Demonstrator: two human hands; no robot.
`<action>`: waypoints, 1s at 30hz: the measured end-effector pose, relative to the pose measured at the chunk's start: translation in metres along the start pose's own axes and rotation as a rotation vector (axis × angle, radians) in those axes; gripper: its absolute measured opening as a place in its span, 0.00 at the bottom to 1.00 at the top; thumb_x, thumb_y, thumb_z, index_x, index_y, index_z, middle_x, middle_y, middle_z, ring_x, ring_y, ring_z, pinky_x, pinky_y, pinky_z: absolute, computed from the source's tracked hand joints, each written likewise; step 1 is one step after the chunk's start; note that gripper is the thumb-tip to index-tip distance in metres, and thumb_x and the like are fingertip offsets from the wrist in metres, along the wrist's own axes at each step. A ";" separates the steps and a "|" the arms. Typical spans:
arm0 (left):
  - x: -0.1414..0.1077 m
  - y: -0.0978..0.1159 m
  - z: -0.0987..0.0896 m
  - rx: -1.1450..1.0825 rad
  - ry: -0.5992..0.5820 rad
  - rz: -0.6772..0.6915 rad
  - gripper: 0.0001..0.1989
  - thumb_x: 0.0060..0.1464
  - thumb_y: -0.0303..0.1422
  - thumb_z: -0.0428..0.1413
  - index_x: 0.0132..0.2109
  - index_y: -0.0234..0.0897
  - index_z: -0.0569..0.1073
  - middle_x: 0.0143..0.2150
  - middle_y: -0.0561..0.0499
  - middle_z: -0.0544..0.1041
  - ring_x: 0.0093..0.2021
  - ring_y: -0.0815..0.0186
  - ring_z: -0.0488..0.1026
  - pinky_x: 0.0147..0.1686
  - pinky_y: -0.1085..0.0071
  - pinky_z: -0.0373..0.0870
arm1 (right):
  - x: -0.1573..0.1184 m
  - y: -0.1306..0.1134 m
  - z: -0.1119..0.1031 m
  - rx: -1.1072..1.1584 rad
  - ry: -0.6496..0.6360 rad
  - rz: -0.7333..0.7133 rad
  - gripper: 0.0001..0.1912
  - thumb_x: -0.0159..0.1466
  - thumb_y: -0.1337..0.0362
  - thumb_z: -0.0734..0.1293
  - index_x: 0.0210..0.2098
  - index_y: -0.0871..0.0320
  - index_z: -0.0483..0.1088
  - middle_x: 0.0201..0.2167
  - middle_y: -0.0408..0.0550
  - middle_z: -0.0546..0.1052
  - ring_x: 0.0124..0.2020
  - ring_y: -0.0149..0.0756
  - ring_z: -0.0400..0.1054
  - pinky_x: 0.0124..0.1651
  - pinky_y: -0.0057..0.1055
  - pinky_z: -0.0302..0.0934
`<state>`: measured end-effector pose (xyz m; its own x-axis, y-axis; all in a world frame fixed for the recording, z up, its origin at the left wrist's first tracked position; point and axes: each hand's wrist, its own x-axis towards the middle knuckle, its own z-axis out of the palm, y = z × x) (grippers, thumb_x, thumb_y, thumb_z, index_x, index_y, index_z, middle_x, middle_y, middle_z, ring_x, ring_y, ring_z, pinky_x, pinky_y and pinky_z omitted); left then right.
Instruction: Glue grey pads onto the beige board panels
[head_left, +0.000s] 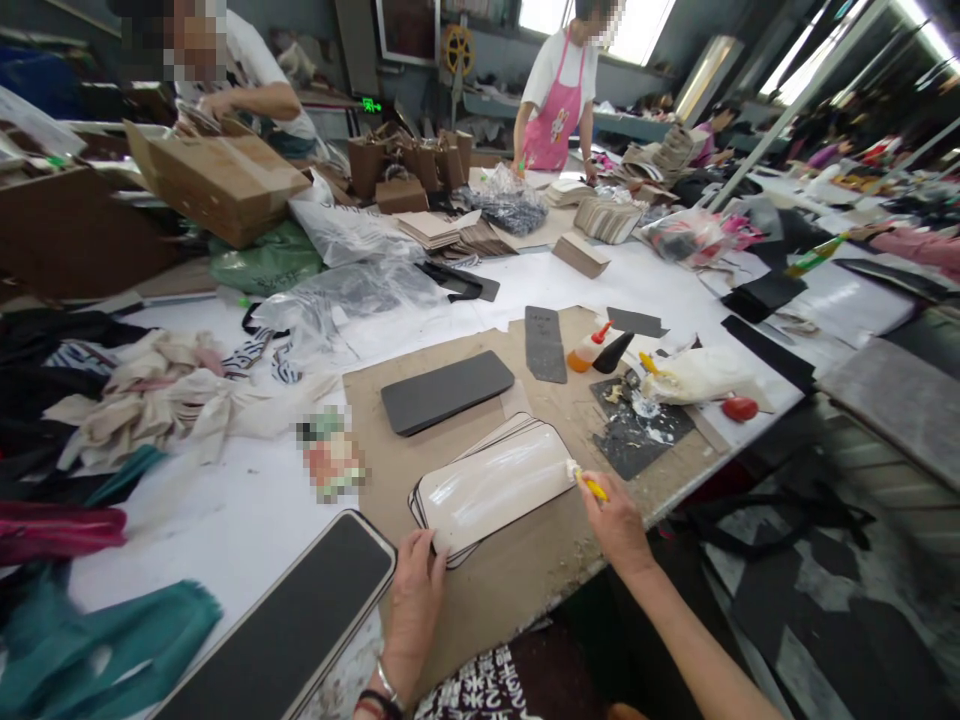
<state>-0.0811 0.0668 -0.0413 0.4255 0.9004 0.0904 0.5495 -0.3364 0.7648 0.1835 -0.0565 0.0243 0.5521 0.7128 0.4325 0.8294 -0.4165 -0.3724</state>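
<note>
A fanned stack of rounded beige panels with dark edges lies on brown cardboard in front of me. Wet, shiny white glue streaks the top panel. My right hand grips a small yellow-handled glue brush, its white-coated bristles touching that panel's right end. At the near left corner, the fingers of my left hand are closed on the stack's edge. Beyond the stack lie dark grey rounded panels. A long black panel with a pale border rests beside my left hand.
A glue-smeared dark board lies to the right, with a white glue bag at its far side. An orange glue bottle stands behind. Fabric scraps cover the left. Two people work across the table, near a cardboard box.
</note>
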 end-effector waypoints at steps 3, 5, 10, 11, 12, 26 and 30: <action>0.008 0.011 -0.003 -0.112 0.002 -0.283 0.18 0.48 0.42 0.49 0.41 0.34 0.70 0.35 0.44 0.74 0.34 0.58 0.73 0.38 0.59 0.71 | -0.019 -0.049 0.016 0.049 -0.070 -0.150 0.10 0.65 0.66 0.56 0.37 0.58 0.68 0.31 0.51 0.73 0.36 0.39 0.68 0.41 0.35 0.64; 0.014 0.015 -0.007 -0.153 -0.033 -0.405 0.18 0.45 0.42 0.50 0.39 0.34 0.71 0.31 0.45 0.75 0.32 0.57 0.73 0.36 0.61 0.69 | -0.032 -0.085 0.026 0.147 -0.138 -0.226 0.09 0.64 0.70 0.57 0.38 0.58 0.67 0.32 0.51 0.73 0.38 0.38 0.67 0.42 0.34 0.64; 0.024 0.017 -0.013 -0.247 -0.081 -0.506 0.13 0.41 0.42 0.51 0.28 0.37 0.70 0.26 0.49 0.74 0.29 0.60 0.71 0.32 0.65 0.66 | -0.050 -0.138 0.030 0.426 -0.262 -0.264 0.10 0.63 0.73 0.58 0.41 0.58 0.67 0.34 0.50 0.73 0.39 0.36 0.67 0.43 0.34 0.65; 0.025 0.016 -0.012 -0.252 -0.077 -0.509 0.12 0.41 0.42 0.51 0.26 0.38 0.69 0.24 0.50 0.72 0.27 0.61 0.70 0.31 0.66 0.65 | -0.050 -0.141 0.028 0.473 -0.283 -0.241 0.10 0.62 0.73 0.58 0.41 0.57 0.67 0.34 0.49 0.73 0.38 0.36 0.67 0.42 0.34 0.65; 0.026 0.015 -0.011 -0.254 -0.073 -0.512 0.11 0.40 0.42 0.51 0.24 0.38 0.67 0.22 0.52 0.70 0.26 0.62 0.68 0.29 0.67 0.64 | -0.048 -0.141 0.027 0.517 -0.300 -0.214 0.10 0.62 0.72 0.58 0.40 0.57 0.67 0.35 0.49 0.73 0.38 0.36 0.67 0.42 0.33 0.65; 0.022 0.015 -0.002 -0.552 -0.158 -0.705 0.08 0.39 0.36 0.53 0.24 0.38 0.62 0.15 0.57 0.66 0.15 0.70 0.66 0.16 0.75 0.61 | -0.012 -0.119 0.036 0.609 -0.227 0.090 0.09 0.62 0.60 0.60 0.34 0.57 0.69 0.32 0.49 0.74 0.37 0.36 0.69 0.43 0.31 0.63; 0.020 0.019 0.000 -0.550 -0.124 -0.724 0.06 0.39 0.34 0.52 0.23 0.38 0.62 0.14 0.58 0.65 0.14 0.70 0.65 0.15 0.75 0.60 | -0.004 -0.137 0.044 0.690 -0.313 0.080 0.09 0.63 0.60 0.60 0.33 0.57 0.69 0.31 0.46 0.74 0.34 0.33 0.69 0.40 0.26 0.63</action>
<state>-0.0623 0.0790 -0.0251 0.2025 0.7936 -0.5738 0.3055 0.5055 0.8070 0.0642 0.0229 0.0373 0.4733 0.8647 0.1681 0.4900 -0.0998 -0.8660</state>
